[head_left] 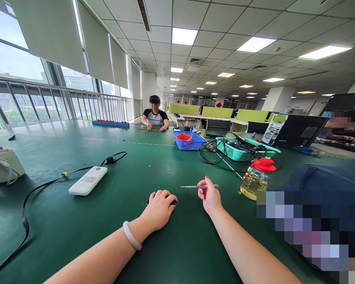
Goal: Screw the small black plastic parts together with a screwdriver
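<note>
My left hand [161, 207], with a pale bangle at its wrist, is curled over what looks like a black computer mouse [173, 203] on the green tabletop [154, 169]. Most of that black thing is hidden beneath my palm and fingers. To the right, my right hand [209, 195] grips a slim screwdriver [191, 186] with a see-through handle. Its thin metal shaft points left, above the table and apart from the black mouse.
A red-lidded bottle [256, 181] stands right of my right hand. Behind it are a teal basket [233, 152] of cables and a blue basket [188, 145]. A white power bank [88, 181] and black strap [44, 187] lie left. A person [155, 116] sits opposite.
</note>
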Motion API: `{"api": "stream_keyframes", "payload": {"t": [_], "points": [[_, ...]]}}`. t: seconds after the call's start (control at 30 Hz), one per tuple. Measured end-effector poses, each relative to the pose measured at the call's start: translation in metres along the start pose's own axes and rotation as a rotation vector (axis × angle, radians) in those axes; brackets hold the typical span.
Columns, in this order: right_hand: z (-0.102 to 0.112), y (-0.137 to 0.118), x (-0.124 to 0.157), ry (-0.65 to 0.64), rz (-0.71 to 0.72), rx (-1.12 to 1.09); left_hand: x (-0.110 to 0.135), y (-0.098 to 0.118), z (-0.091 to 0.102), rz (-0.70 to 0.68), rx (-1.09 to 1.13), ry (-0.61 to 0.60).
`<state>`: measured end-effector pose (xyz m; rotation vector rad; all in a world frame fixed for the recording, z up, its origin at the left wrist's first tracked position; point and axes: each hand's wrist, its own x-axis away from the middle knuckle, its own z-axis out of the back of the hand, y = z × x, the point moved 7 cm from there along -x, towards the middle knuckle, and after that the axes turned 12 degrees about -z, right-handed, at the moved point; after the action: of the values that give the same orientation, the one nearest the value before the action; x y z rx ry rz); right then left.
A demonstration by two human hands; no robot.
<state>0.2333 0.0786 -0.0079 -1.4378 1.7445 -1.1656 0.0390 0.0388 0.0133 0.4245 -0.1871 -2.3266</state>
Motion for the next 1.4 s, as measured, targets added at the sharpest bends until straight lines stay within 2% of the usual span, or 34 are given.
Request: {"api": "stream_keyframes", "payload": {"t": [0.17, 0.3, 0.43, 0.53, 0.67, 0.77, 0.83, 0.93, 1.0, 1.1, 1.23, 1.4], "points": [[0.001, 0.002, 0.0, -0.011, -0.013, -0.011, 0.019, 0.003, 0.003, 0.039, -0.044, -0.01], [0.0, 0.002, 0.0, -0.023, -0.015, -0.007, 0.054, -0.019, 0.015, 0.099, -0.067, -0.018], [-0.002, 0.006, 0.0, -0.041, -0.038, -0.023, 0.099, -0.065, 0.039, 0.232, -0.138, -0.022], [-0.002, 0.007, -0.001, -0.046, -0.048, -0.035, 0.132, -0.112, 0.059, 0.35, -0.21, -0.028], [-0.008, 0.01, 0.001, -0.125, -0.089, -0.07, 0.162, -0.169, 0.082, 0.384, -0.266, -0.03], [-0.018, 0.013, 0.005, -0.229, -0.148, -0.07, 0.175, -0.196, 0.096, 0.381, -0.266, -0.015], [-0.023, 0.017, 0.007, -0.278, -0.181, -0.037, 0.178, -0.202, 0.106, 0.341, -0.242, 0.039], [-0.027, 0.021, 0.007, -0.304, -0.208, 0.012, 0.177, -0.199, 0.128, 0.316, -0.222, 0.158], [-0.028, 0.023, 0.006, -0.315, -0.229, 0.025, 0.178, -0.196, 0.145, 0.382, -0.225, 0.247], [-0.025, 0.023, 0.003, -0.33, -0.261, -0.018, 0.185, -0.194, 0.163, 0.568, -0.225, 0.326], [-0.019, 0.018, 0.003, -0.343, -0.253, -0.156, 0.199, -0.194, 0.161, 0.742, -0.196, 0.336], [-0.017, 0.017, 0.005, -0.363, -0.255, -0.172, 0.209, -0.2, 0.147, 0.792, -0.157, 0.28]]}}
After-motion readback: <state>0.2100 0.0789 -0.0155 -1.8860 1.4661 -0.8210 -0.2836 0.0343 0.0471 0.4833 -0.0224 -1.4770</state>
